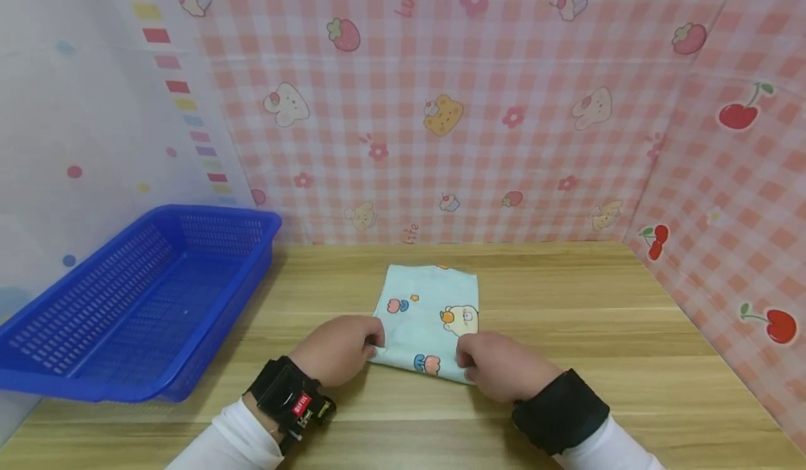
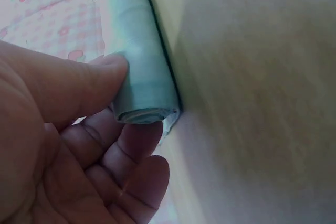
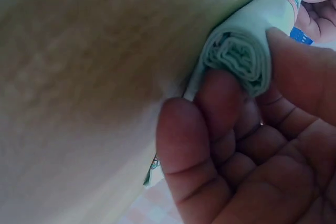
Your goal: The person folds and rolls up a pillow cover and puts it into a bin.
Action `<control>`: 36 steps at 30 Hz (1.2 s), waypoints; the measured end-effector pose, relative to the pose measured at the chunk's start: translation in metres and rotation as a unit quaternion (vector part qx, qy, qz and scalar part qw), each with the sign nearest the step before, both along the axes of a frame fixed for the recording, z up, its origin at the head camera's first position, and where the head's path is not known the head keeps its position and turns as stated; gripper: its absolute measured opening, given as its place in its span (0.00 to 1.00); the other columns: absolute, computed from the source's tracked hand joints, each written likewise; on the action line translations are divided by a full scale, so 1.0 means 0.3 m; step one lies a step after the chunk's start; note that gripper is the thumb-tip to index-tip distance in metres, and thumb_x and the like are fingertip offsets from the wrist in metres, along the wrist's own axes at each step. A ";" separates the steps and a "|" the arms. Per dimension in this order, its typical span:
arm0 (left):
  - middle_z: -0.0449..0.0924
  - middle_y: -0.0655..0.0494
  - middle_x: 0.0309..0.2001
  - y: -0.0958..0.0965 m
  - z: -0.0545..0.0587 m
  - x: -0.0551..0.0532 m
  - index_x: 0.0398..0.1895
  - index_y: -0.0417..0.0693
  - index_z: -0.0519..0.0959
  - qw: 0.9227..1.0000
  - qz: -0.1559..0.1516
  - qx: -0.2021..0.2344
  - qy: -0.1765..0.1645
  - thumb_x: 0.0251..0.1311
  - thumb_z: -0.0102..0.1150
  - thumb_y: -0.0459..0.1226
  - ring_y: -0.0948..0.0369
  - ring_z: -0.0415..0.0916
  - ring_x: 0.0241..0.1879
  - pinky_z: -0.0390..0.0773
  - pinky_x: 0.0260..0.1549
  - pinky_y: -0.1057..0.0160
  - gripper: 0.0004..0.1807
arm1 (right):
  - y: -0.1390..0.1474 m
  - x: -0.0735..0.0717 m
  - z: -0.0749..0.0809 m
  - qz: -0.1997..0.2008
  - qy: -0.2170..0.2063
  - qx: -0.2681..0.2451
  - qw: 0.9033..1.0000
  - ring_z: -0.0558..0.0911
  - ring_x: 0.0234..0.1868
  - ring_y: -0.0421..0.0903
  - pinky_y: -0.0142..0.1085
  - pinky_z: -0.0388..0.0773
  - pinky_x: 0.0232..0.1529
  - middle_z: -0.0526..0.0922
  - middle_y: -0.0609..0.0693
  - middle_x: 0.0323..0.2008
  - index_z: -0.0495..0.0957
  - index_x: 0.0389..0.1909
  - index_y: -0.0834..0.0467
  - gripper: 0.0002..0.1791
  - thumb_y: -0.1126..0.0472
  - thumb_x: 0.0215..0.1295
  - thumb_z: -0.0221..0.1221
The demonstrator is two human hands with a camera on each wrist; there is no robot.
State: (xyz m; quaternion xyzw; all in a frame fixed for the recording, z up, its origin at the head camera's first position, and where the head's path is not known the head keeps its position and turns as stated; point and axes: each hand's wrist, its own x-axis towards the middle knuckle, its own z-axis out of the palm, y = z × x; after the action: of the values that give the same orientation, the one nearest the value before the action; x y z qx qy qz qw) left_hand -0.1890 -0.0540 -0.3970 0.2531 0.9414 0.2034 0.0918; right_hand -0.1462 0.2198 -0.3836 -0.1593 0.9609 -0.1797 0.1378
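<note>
A light blue cloth (image 1: 418, 323) printed with flowers and a cartoon animal lies on the wooden table, its near edge rolled up. My left hand (image 1: 340, 351) pinches the left end of the roll, thumb on the near side and fingers behind. At the other end, my right hand (image 1: 506, 366) grips the roll between thumb and fingers. Spiral layers show at the rolled end (image 3: 236, 59) in the right wrist view. The left wrist view shows the roll (image 2: 144, 72) as a plain, tight tube. Beyond the roll, the rest of the cloth lies flat.
To the left stands a blue plastic basket (image 1: 255, 271) with perforated sides. Pink checked fabric (image 1: 403, 176) with cartoon prints hangs behind the wooden table (image 1: 567, 281). More printed fabric (image 1: 711, 246) borders the right side.
</note>
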 end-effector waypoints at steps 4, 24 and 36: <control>0.80 0.64 0.34 -0.009 0.001 -0.006 0.36 0.57 0.80 0.999 -0.002 0.025 -0.025 0.70 0.63 0.34 0.62 0.75 0.36 0.76 0.43 0.55 0.06 | 0.006 -0.009 -0.003 -0.004 -0.028 -0.013 1.000 0.75 0.35 0.45 0.43 0.73 0.42 0.79 0.45 0.32 0.79 0.35 0.53 0.07 0.67 0.69 0.65; 0.85 0.64 0.36 0.017 -0.011 0.013 0.34 0.58 0.85 0.998 0.007 -0.024 0.064 0.68 0.62 0.34 0.65 0.76 0.34 0.80 0.43 0.57 0.07 | -0.025 0.006 -0.001 -0.018 0.035 -0.009 0.999 0.74 0.31 0.45 0.41 0.75 0.39 0.79 0.45 0.28 0.80 0.29 0.52 0.10 0.69 0.67 0.67; 0.86 0.61 0.40 0.019 0.013 0.032 0.40 0.55 0.84 0.998 0.004 -0.051 0.035 0.59 0.71 0.32 0.63 0.75 0.35 0.80 0.44 0.56 0.10 | -0.020 0.021 0.017 0.002 0.026 0.006 1.000 0.74 0.31 0.45 0.42 0.75 0.39 0.81 0.44 0.29 0.85 0.31 0.54 0.08 0.68 0.56 0.74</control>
State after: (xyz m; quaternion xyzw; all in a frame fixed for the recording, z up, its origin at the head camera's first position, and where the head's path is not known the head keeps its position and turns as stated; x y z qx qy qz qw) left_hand -0.1795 -0.0482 -0.3930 0.2514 0.9541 0.1466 0.0704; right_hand -0.1398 0.2138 -0.3785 -0.1653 0.9648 -0.1692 0.1146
